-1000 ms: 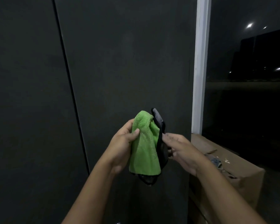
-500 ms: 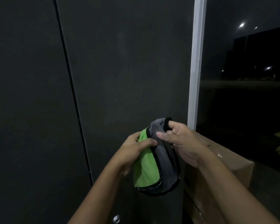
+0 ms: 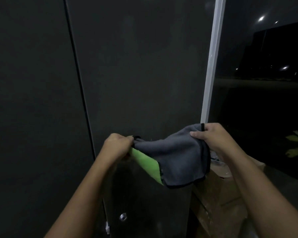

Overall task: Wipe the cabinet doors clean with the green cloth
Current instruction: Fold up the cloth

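Observation:
The cloth (image 3: pixel 175 158) is green on one side and grey on the other, with a black hem. It hangs spread between both hands in front of a dark cabinet door (image 3: pixel 138 69). My left hand (image 3: pixel 118 146) pinches its left corner, where a strip of the green side shows below. My right hand (image 3: pixel 212 137) grips the upper right corner. The grey side faces me. A second dark door (image 3: pixel 29 100) stands to the left, past a thin vertical gap.
A white frame post (image 3: pixel 212 62) runs up the cabinet's right edge, with a dark window (image 3: pixel 265 83) beyond it. An open cardboard box (image 3: pixel 220 194) sits low on the right. A small metal fitting (image 3: pixel 122 216) shows low on the door.
The bunched cloth has been pulled open. My right hand drew its corner out to the right and my left hand shifted left, so the grey side now spreads wide.

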The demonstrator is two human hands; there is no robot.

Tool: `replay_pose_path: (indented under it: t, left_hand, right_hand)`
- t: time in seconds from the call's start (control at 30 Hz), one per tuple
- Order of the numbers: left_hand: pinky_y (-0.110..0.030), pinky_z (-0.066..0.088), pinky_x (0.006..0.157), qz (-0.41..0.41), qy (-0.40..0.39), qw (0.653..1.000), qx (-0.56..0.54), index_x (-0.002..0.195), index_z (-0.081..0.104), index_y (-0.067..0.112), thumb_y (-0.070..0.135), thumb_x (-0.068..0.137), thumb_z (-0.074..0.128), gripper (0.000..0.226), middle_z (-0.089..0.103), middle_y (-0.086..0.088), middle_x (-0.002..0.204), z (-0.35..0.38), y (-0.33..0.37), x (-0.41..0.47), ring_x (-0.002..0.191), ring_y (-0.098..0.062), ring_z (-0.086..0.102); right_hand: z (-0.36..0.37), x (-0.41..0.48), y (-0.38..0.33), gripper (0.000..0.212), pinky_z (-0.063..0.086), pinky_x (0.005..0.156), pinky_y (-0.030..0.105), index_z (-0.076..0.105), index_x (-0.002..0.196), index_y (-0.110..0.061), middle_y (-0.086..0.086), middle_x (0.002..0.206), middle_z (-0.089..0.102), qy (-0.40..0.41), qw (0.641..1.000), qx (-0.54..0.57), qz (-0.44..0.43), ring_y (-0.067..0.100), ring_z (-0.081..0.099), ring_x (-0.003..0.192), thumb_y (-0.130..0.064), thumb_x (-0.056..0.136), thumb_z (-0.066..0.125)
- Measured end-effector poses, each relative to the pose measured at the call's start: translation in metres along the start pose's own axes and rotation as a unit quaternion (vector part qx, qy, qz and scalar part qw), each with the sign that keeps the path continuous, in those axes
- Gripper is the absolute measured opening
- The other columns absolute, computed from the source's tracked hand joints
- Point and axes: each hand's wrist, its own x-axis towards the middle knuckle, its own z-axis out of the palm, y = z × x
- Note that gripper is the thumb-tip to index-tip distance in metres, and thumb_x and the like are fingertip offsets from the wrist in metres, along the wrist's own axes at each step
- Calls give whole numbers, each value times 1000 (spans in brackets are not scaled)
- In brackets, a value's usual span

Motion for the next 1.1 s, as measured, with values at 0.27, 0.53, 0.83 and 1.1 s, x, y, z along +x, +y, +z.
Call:
replay_pose_path:
  t: [0.27,0.53,0.83,1.1]
  left_hand:
    - [-39,43,73,-12,-129,962,-240,82,66,5,-6,57,54,31,58,-15,82,-20,-9,-5,74,-28,56]
    - [-41,57,78,62,-102,972,-202,95,74,5,13,83,75,15,74,-14,91,-17,-9,-10,83,-31,71]
    - [-50,57,87,150,7,987,-53,87,76,25,26,84,77,3,76,4,85,-23,-2,-16,86,-19,73]
    - [-52,24,111,229,191,892,340,90,63,37,57,94,47,26,68,12,84,-16,6,-30,92,-8,62]
  right_hand:
    - [-6,6,13,38,57,73,38,61,119,-11,10,110,70,63,996,3,60,24,69,97,-22,86,77]
    - [-8,-21,-11,73,43,102,40,57,133,-38,-7,132,49,-122,987,-104,-3,20,43,129,-15,71,88]
    - [-2,-12,0,9,43,72,34,69,85,-37,-9,92,64,-61,894,-441,-47,11,57,91,-45,89,71]
    - [-5,-7,9,19,50,57,33,70,71,-17,4,71,67,7,963,-268,-36,19,66,71,-28,85,78]
